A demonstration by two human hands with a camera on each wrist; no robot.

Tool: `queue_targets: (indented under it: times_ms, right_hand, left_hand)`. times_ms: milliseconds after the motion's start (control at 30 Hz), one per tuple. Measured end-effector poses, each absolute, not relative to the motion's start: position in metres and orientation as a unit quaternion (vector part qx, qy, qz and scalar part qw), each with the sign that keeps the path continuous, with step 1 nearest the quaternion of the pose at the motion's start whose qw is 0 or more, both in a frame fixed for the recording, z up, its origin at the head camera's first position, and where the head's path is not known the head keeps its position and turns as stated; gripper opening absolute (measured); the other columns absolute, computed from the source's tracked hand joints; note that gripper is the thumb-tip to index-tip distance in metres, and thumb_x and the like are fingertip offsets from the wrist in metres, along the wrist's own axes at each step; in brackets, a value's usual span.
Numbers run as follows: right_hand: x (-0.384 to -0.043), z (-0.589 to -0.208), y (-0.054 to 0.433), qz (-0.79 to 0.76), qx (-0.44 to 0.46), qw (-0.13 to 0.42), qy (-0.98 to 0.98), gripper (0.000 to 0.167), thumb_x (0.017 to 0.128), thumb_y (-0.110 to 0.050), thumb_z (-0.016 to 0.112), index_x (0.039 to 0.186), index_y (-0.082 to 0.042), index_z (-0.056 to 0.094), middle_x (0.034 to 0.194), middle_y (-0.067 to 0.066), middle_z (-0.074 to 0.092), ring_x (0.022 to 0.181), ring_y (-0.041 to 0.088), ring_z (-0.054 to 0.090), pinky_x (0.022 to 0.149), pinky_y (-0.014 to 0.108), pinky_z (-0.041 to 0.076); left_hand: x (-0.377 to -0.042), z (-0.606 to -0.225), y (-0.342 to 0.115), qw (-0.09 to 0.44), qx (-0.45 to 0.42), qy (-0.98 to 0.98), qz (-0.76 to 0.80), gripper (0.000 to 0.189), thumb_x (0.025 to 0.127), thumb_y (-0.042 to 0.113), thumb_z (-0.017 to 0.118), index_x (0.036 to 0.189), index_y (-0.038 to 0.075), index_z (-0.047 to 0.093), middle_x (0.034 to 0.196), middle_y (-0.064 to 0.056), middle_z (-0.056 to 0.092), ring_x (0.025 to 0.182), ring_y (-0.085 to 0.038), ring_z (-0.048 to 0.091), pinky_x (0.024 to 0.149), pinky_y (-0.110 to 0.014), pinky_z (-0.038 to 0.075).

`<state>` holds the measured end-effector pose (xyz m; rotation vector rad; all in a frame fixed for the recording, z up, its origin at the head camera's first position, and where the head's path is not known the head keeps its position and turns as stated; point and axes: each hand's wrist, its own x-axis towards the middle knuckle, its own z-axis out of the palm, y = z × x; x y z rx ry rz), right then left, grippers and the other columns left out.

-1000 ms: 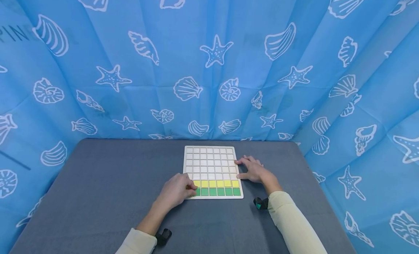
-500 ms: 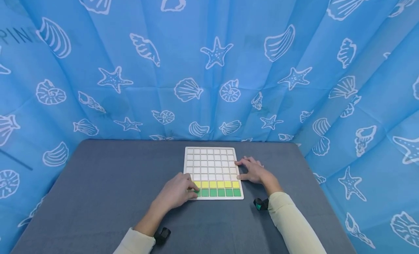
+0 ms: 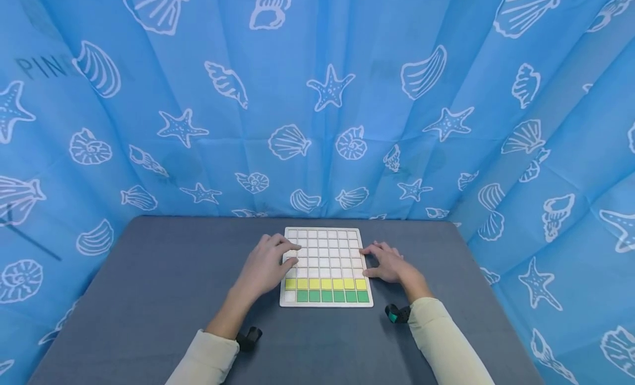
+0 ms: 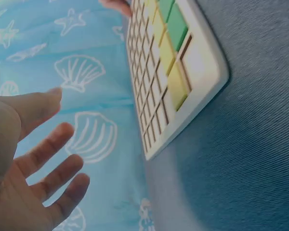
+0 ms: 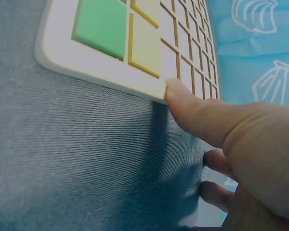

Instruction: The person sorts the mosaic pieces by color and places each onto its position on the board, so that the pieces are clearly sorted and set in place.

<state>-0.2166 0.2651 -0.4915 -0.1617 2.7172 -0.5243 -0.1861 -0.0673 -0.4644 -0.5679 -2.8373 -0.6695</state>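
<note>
A white square board with a raised grid lies on the table. Yellow tiles fill one row across it. In front of them runs a row of green tiles, and the front-left corner cell shows bare white. My left hand is over the board's left edge with thumb and fingers spread, holding nothing. In the left wrist view those fingers appear apart from the board. My right hand rests at the right edge, its thumb touching the rim and its fingers loosely bent.
Grey cloth covers the table on every side of the board. Behind and to the right hangs a blue curtain with white shells and starfish. Dark bands circle both wrists near the cream sleeves.
My left hand has left the board's front-left corner, moved away from me along the left edge and spread its fingers. The corner cell shows now. My right hand stays at the right edge.
</note>
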Motion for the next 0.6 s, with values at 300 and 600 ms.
queue_targets:
  times_ms: [300,600]
  right_hand:
    - [-0.217,-0.485,0.255,-0.174,-0.058,0.158,0.97,0.059,0.098,-0.033,0.068,0.151,-0.017,0.047,0.154,0.023,0.041,0.138,0.046,0.037,0.105,0.065,0.04]
    - [-0.216,-0.475,0.238,-0.156,-0.067,-0.048,0.984,0.056,0.101,-0.037,0.064,0.148,-0.011,0.05,0.144,0.022,0.052,0.137,0.045,0.044,0.107,0.063,0.042]
  left_hand:
    - [-0.205,-0.458,-0.078,0.184,-0.15,-0.937,-0.257,0.036,0.093,0.025,0.076,0.129,0.024,0.071,0.128,-0.003,0.066,0.121,-0.029,0.057,0.095,-0.05,0.052]
    - [-0.22,-0.453,-0.085,0.229,-0.135,-0.936,-0.232,0.053,0.092,0.039,0.075,0.141,0.027,0.061,0.153,-0.01,0.051,0.146,-0.039,0.038,0.114,-0.062,0.037]
